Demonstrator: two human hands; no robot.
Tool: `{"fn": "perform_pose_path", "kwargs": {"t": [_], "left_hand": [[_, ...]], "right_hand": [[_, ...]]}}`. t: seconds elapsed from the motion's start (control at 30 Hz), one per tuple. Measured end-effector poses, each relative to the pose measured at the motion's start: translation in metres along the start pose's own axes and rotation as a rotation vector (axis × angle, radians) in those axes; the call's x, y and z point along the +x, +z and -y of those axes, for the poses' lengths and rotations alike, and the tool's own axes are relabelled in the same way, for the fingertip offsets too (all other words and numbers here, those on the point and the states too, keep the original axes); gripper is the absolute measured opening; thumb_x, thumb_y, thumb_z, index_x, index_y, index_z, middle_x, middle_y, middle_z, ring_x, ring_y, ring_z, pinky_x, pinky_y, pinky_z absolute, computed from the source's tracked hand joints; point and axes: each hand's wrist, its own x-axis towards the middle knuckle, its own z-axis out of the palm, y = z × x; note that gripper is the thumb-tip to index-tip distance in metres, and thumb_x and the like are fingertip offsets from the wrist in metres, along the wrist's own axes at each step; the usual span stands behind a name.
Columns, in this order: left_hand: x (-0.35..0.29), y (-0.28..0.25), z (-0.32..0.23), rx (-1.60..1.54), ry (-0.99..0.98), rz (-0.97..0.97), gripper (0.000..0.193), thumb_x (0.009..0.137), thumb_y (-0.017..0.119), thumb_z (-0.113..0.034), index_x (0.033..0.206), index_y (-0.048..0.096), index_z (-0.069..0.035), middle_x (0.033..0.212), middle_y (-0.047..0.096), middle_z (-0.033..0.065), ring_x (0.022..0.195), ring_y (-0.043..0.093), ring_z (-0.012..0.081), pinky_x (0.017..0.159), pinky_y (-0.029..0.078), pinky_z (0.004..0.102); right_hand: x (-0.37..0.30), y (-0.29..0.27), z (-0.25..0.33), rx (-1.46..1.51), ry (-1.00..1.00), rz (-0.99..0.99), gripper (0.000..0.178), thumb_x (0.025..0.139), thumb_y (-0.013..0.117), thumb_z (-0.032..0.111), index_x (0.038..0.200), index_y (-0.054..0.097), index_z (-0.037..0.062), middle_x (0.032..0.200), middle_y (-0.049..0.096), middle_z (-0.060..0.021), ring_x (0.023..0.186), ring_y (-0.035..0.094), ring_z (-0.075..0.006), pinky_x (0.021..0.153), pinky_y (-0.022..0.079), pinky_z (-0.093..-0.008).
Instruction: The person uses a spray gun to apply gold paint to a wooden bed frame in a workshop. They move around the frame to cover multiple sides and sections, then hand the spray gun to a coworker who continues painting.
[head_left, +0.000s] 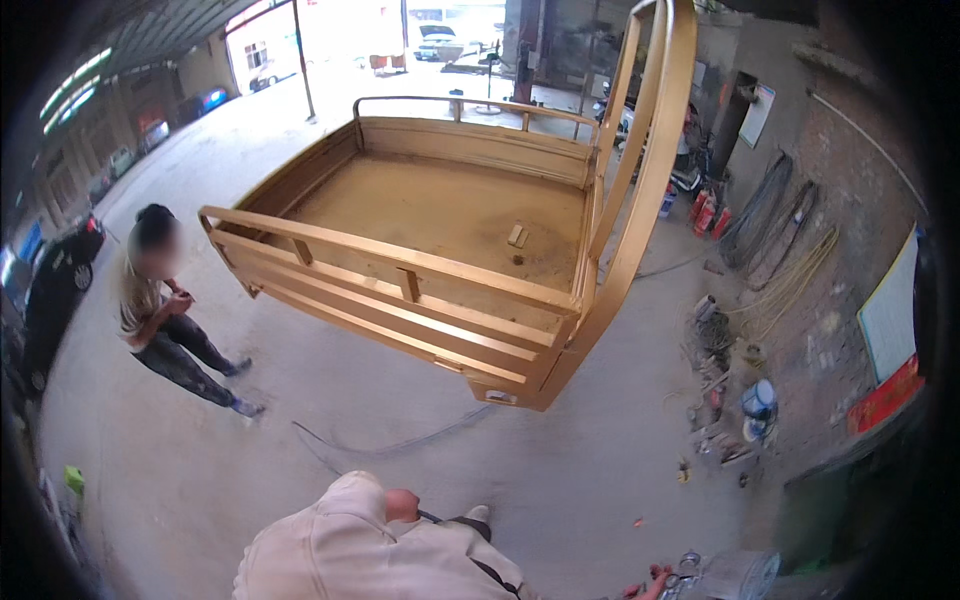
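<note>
I watch from the head camera, twelve o'clock being the far side. The gold-coloured truck bed (480, 345) fills the floor (590, 450) from eleven o'clock to one, its tall end frame (650, 190) rising on the one o'clock side and blocking part of my view beyond it. A small block (517, 236) lies inside on the dusty bottom.

My left hand (402, 505), near half past six, is curled into a fist around a dark length, perhaps hose; its detail is too small to be certain. My right hand (655, 582), at five o'clock, wraps its fingers around a spray gun (690, 572) with a clear cup (740, 577); I cannot tell how each finger sits.

A thin dark hose (400, 445) snakes across the floor between me and the truck bed, in the way underfoot. At nine o'clock another person (175, 310) stands beside the near-left corner, both hands together at the chest, and a dark car (65, 290) sits behind.

Toward two o'clock, red extinguishers (705, 213) stand near the wall, where coiled cables (760, 215) hang. Near four o'clock, a blue-and-white bucket (758, 398) stands beside a jumble of tools (715, 400).
</note>
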Motion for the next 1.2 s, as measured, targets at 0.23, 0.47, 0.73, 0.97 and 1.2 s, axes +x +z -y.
{"fn": "perform_pose_path", "kwargs": {"t": [0.23,0.47,0.73,0.97,1.2], "left_hand": [[0.039,-0.031,-0.06,-0.095,0.038,0.083,0.031,0.077,0.06,-0.027,0.099,0.073,-0.009,0.102,0.07,0.0163,0.097,0.066,0.0362,0.078,0.055,0.0468],[0.047,0.016,-0.052,-0.201,0.019,0.02,0.03,0.076,0.062,-0.03,0.094,0.074,-0.009,0.096,0.07,0.0162,0.092,0.067,0.0369,0.074,0.055,0.0474],[0.006,0.02,-0.044,-0.348,-0.153,0.082,0.028,0.078,0.061,-0.028,0.091,0.074,-0.008,0.092,0.07,0.0147,0.088,0.066,0.0353,0.074,0.054,0.0456],[-0.061,0.025,-0.063,-0.422,-0.326,-0.035,0.026,0.078,0.06,-0.026,0.091,0.073,-0.007,0.093,0.07,0.0155,0.088,0.066,0.0349,0.074,0.054,0.0453],[-0.058,0.087,-0.063,-0.467,-0.406,-0.068,0.03,0.08,0.061,-0.03,0.094,0.073,-0.006,0.095,0.07,0.0164,0.09,0.066,0.0345,0.076,0.054,0.0453]], "right_hand": [[0.046,0.014,0.053,-0.078,0.074,0.041,0.039,0.091,0.055,0.053,0.115,0.063,0.0238,0.06,0.041,0.0026,0.046,0.038,-0.0114,0.038,0.027,-0.0261],[0.054,0.054,0.082,-0.121,-0.026,0.084,0.042,0.094,0.052,0.048,0.127,0.054,0.0213,0.09,0.061,-0.0013,0.052,0.042,-0.0132,0.042,0.034,-0.0264],[0.071,0.098,0.102,-0.044,-0.04,0.284,0.037,0.095,0.055,0.036,0.125,0.053,0.0136,0.117,0.061,-0.0046,0.055,0.043,-0.0101,0.042,0.032,-0.0232],[0.099,0.126,0.099,-0.076,0.018,0.432,0.039,0.097,0.052,0.033,0.13,0.053,0.0116,0.121,0.059,-0.0074,0.056,0.043,-0.0107,0.043,0.035,-0.0225],[0.112,0.136,0.081,-0.097,0.018,0.593,0.038,0.097,0.054,0.033,0.13,0.055,0.0138,0.121,0.06,-0.0082,0.06,0.044,-0.0103,0.047,0.037,-0.0233]]}}
